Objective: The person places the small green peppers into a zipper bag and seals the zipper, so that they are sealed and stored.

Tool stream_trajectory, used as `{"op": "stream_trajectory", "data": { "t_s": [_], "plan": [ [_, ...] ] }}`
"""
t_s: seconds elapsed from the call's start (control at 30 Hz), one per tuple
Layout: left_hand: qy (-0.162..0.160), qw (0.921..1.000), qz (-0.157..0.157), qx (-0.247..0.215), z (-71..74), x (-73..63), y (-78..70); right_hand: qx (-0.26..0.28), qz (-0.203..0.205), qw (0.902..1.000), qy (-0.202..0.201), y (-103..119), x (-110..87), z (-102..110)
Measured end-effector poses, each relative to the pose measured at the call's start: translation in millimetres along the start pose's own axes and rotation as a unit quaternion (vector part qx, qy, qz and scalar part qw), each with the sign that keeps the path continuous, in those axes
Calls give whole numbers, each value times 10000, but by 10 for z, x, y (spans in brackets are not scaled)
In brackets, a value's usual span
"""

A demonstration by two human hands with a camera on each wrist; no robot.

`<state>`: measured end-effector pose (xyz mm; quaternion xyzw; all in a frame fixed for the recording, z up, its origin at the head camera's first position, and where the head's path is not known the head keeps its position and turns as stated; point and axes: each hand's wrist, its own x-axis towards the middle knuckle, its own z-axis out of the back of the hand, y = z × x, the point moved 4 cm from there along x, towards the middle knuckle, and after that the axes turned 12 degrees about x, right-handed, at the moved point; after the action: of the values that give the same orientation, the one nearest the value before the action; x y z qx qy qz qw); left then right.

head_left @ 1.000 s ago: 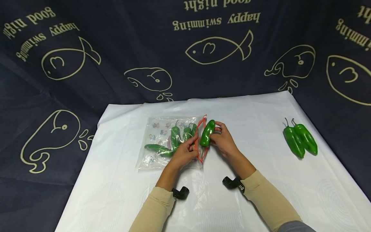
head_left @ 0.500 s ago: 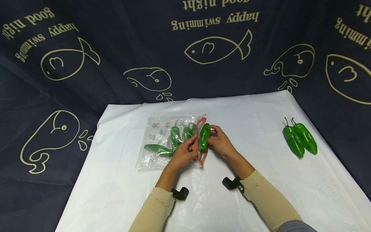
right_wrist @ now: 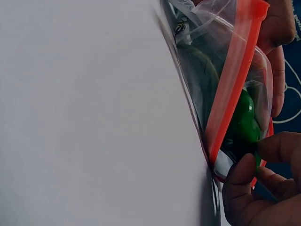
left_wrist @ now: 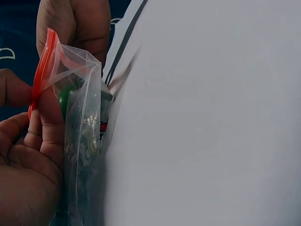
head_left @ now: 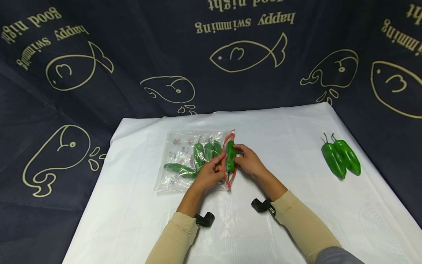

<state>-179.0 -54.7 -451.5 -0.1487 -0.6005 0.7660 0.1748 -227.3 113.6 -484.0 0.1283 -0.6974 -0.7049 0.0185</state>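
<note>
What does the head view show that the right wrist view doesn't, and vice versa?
Head only: two loose peppers at the table's right side, both sleeves, and the bag almost in full, lying flat.

Right wrist only: the broad, flat face of the red strip at the bag's mouth, close up; from the head it reads as thin lines.

Both: the right hand pinching the held pepper at the mouth, the left hand at the bag, and the white tabletop.

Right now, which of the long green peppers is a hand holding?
The green pepper at the clear plastic bag's red opening; the right hand pinches it. Bagged peppers lie deeper inside; two loose peppers lie far right.
</note>
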Motion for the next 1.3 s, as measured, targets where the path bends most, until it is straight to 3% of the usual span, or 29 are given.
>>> {"op": "stream_trajectory", "data": {
  "t_s": [0.23,0.5,0.67,0.83,1.3],
  "plan": [
    [-93,9999,-55,-71,-11,22,45,52,83,9999,-74,-20,20,-9],
    [-44,9999,-69,-121,-8,5,4,88,-143,9995,-264,-34,-4,5],
    [-33,9999,-44,-146,-13,4,4,675,-240,9963,-483,21,-42,23],
    [-21,9997,-54,-244,-11,5,10,1235,-477,9910,-216,57,-57,7],
    [-16,9998,21,-221,-12,9,2,1463,-674,9869,-34,37,-47,-43]
  ]
}}
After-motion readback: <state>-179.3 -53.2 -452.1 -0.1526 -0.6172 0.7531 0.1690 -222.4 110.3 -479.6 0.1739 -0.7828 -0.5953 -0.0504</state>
